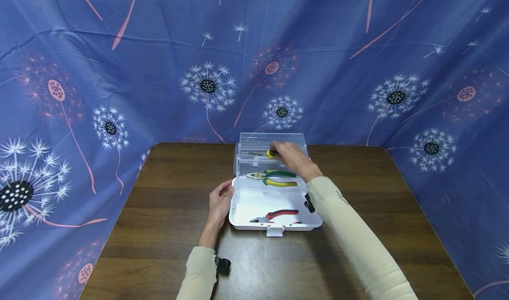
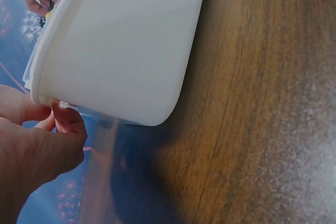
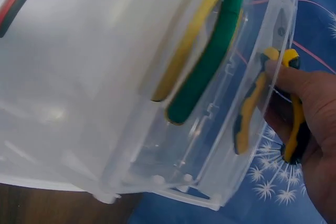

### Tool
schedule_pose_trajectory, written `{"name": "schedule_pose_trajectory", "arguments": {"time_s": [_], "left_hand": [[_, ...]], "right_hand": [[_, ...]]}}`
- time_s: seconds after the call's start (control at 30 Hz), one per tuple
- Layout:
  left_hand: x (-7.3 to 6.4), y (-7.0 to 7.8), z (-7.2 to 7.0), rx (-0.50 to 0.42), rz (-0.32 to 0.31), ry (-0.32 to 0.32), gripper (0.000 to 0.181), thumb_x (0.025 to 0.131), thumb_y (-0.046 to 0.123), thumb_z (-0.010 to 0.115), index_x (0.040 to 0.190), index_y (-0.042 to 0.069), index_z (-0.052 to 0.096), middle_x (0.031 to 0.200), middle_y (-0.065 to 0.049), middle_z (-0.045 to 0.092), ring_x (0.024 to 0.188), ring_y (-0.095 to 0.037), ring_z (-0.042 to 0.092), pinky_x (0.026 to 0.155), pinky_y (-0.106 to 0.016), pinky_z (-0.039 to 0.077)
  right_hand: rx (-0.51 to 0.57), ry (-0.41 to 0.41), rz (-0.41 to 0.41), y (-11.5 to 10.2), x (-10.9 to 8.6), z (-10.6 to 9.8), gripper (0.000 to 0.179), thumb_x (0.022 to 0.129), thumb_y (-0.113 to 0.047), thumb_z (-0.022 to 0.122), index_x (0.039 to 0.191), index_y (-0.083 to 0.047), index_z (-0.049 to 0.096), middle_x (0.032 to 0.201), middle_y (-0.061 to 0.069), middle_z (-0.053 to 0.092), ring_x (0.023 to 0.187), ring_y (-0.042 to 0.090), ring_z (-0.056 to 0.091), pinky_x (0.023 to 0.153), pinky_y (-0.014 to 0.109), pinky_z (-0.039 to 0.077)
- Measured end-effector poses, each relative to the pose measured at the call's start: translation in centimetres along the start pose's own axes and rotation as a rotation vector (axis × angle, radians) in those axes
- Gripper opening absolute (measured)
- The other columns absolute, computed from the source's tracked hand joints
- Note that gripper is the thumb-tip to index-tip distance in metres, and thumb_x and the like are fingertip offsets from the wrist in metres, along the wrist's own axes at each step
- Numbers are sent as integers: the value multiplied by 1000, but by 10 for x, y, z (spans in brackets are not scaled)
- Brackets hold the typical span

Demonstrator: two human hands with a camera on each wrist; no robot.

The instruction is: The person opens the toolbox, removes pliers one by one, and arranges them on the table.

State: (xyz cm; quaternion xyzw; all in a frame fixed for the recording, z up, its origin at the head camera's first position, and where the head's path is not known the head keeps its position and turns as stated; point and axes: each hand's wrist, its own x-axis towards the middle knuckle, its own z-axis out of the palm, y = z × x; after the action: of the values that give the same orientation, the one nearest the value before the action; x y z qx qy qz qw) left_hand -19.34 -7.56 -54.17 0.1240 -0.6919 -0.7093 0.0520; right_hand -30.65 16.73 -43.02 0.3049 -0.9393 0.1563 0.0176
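Observation:
A white toolbox [image 1: 248,226] with a clear lid [image 1: 272,137] stands open on the table. My left hand [image 1: 219,204] holds the box's left rim, thumb and fingers gathered at the corner in the left wrist view. Over the clear upper tray, my right hand [image 1: 293,157] grips yellow-and-black-handled pliers [image 3: 298,121], their slim nose pointing left in the head view. Green-and-yellow-handled pliers [image 1: 274,175] lie in the clear section nearer the front. Red-and-black-handled pliers [image 1: 280,213] rest on the white bottom, partly hidden by the front wall.
The brown wooden table [image 1: 171,194] extends on both sides of the box. A blue cloth with dandelion prints [image 1: 159,79] hangs behind it, close to the opened lid. A white latch [image 1: 275,231] juts from the box's front.

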Motion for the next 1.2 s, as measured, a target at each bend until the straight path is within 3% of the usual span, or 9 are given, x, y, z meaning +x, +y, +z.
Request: {"name": "schedule_pose_trajectory", "arguments": {"time_s": [0.1, 0.3, 0.5, 0.7, 0.97, 1.2], "left_hand": [[-1, 1, 0, 6, -3, 2, 32, 101, 2, 59, 131, -5, 65, 124, -22, 64, 97, -18, 61, 78, -18, 48], [-1, 2, 0, -8, -4, -2, 32, 101, 2, 59, 132, -5, 65, 125, -22, 64, 99, -18, 61, 80, -17, 48], [-1, 1, 1, -20, 3, -8, 32, 101, 1, 59, 132, -7, 64, 124, -22, 64, 97, -15, 60, 79, -17, 48], [0, -1, 0, -29, 13, -13, 32, 102, 1, 58, 132, -8, 63, 124, -23, 63, 99, -16, 60, 80, -17, 48], [1, 1, -1, -3, -12, -23, 34, 104, 2, 56, 136, -8, 60, 131, -25, 61, 113, -27, 57, 83, -16, 45], [-17, 33, -1, 28, 2, -39, 34, 103, -2, 54, 134, -14, 58, 129, -30, 60, 114, -33, 57, 84, -18, 47]], "right_hand": [[7, 28, -32, 2, -3, 1, 26, 99, -3, 67, 124, -1, 61, 111, 17, 71, 99, 30, 71, 86, 43, 57], [48, 89, -67, 6, -10, 4, 40, 100, 0, 64, 139, 2, 58, 124, 22, 68, 106, 35, 69, 86, 45, 58], [138, 210, -47, 12, -17, 1, 36, 100, 0, 64, 136, 2, 63, 117, 19, 67, 98, 32, 68, 79, 44, 58], [238, 286, 27, 16, -24, -8, 38, 98, -3, 68, 136, 1, 63, 123, 21, 66, 106, 36, 66, 85, 49, 57], [371, 362, 150, 23, -37, -19, 39, 98, -2, 68, 136, 3, 63, 125, 24, 65, 109, 39, 66, 86, 51, 57], [473, 402, 360, 33, -53, -28, 43, 99, -10, 70, 140, 0, 61, 128, 24, 67, 111, 38, 68, 88, 49, 57]]}}
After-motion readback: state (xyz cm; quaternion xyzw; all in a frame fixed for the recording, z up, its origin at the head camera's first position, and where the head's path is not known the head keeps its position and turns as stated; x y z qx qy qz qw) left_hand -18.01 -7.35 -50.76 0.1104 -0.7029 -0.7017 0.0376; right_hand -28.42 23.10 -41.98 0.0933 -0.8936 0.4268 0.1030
